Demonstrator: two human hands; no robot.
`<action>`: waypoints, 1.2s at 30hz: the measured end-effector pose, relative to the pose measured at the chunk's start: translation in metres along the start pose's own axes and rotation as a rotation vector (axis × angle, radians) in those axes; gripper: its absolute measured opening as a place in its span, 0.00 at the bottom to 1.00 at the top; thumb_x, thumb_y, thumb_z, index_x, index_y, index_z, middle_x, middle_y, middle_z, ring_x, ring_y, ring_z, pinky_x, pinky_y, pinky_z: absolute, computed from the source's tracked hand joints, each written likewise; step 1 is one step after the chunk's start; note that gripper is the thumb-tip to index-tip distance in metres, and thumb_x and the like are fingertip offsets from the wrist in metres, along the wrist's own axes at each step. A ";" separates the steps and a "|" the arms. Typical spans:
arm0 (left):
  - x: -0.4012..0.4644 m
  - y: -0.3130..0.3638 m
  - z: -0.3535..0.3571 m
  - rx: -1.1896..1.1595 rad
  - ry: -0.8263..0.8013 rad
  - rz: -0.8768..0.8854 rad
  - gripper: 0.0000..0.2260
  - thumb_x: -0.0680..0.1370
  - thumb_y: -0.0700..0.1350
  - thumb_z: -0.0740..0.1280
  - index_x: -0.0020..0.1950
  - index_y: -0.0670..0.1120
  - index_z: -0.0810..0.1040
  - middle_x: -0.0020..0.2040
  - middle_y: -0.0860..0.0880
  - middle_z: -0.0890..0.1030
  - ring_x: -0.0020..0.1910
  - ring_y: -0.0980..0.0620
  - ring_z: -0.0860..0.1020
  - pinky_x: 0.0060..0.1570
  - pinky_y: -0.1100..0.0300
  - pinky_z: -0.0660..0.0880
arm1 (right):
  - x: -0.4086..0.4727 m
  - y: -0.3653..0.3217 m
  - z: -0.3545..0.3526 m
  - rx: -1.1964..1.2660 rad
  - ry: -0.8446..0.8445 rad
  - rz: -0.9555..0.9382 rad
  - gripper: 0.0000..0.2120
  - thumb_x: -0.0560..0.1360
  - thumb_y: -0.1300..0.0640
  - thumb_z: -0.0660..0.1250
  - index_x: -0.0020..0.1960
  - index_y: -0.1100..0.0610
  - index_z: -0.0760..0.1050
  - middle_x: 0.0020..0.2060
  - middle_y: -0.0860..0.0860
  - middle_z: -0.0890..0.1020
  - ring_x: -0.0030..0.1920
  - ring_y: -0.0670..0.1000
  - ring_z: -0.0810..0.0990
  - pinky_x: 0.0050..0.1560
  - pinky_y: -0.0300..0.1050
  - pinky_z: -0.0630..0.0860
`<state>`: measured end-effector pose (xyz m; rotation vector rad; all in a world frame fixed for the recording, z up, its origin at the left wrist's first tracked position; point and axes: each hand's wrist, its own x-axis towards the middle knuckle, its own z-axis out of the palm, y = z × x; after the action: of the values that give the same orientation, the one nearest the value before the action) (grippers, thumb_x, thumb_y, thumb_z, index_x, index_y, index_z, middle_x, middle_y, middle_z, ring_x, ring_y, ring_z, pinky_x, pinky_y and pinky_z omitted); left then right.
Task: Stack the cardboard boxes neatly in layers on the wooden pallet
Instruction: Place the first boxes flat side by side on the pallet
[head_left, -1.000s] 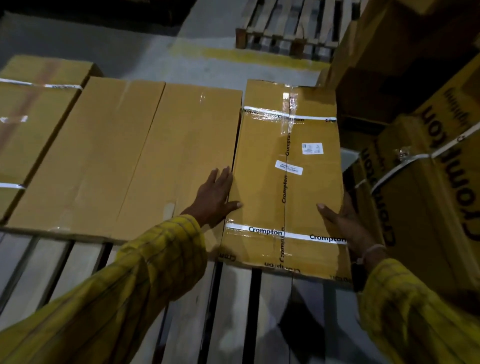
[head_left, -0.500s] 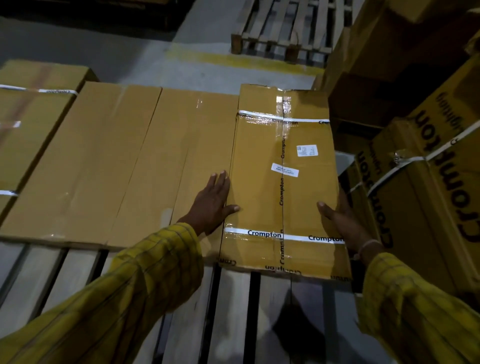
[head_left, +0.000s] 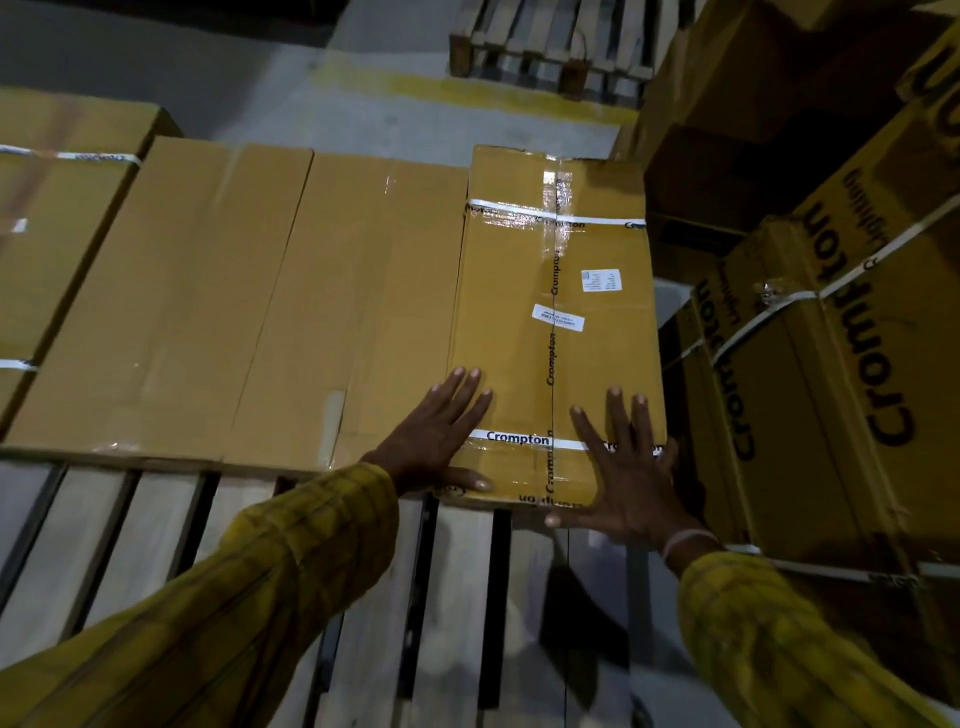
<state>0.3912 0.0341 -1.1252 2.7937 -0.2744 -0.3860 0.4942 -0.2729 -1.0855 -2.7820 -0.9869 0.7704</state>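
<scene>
Both hands lie flat, fingers spread, on the taped box (head_left: 556, 322) at centre right: left hand (head_left: 436, 441) at its near-left corner, right hand (head_left: 628, 478) at its near-right. The box rests on the pallet (head_left: 171, 525), touching the flat boxes (head_left: 249, 301) to its left.

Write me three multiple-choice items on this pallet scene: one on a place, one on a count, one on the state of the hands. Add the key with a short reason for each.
1. Where does the taped Crompton box lie on the wooden pallet?
A. right of the plain boxes
B. left of them
C. on top of them

2. How many white labels are stuck on its top?
A. none
B. two
C. five

3. How do the left hand and right hand meet the box?
A. curled under it
B. flat on top, fingers spread
C. off it

Key: 1 A, the plain boxes lie along its left side; 2 B, two labels show near the middle seam; 3 B, both palms press its near end.
</scene>
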 end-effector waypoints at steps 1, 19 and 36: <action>0.001 0.001 -0.001 -0.005 0.001 -0.002 0.55 0.71 0.81 0.50 0.85 0.46 0.41 0.83 0.42 0.35 0.81 0.43 0.32 0.77 0.43 0.36 | 0.001 0.000 -0.002 -0.011 -0.008 -0.005 0.69 0.54 0.12 0.63 0.82 0.39 0.34 0.79 0.52 0.26 0.77 0.62 0.22 0.65 0.87 0.42; -0.137 0.125 -0.240 -0.506 0.072 -0.218 0.42 0.76 0.76 0.54 0.82 0.61 0.38 0.81 0.56 0.31 0.81 0.50 0.32 0.80 0.47 0.41 | -0.124 -0.123 -0.221 0.202 0.015 0.109 0.66 0.61 0.22 0.72 0.79 0.36 0.28 0.75 0.45 0.20 0.77 0.57 0.22 0.75 0.77 0.40; -0.170 0.365 -0.533 -0.693 0.366 -0.034 0.34 0.83 0.61 0.59 0.83 0.65 0.41 0.82 0.66 0.41 0.82 0.59 0.46 0.80 0.51 0.52 | -0.398 -0.158 -0.543 0.317 0.603 -0.030 0.55 0.73 0.37 0.76 0.84 0.44 0.42 0.82 0.50 0.32 0.82 0.57 0.32 0.79 0.61 0.51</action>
<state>0.3330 -0.1228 -0.4789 2.1270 0.0017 0.0352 0.4058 -0.3485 -0.4036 -2.4657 -0.7105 0.0484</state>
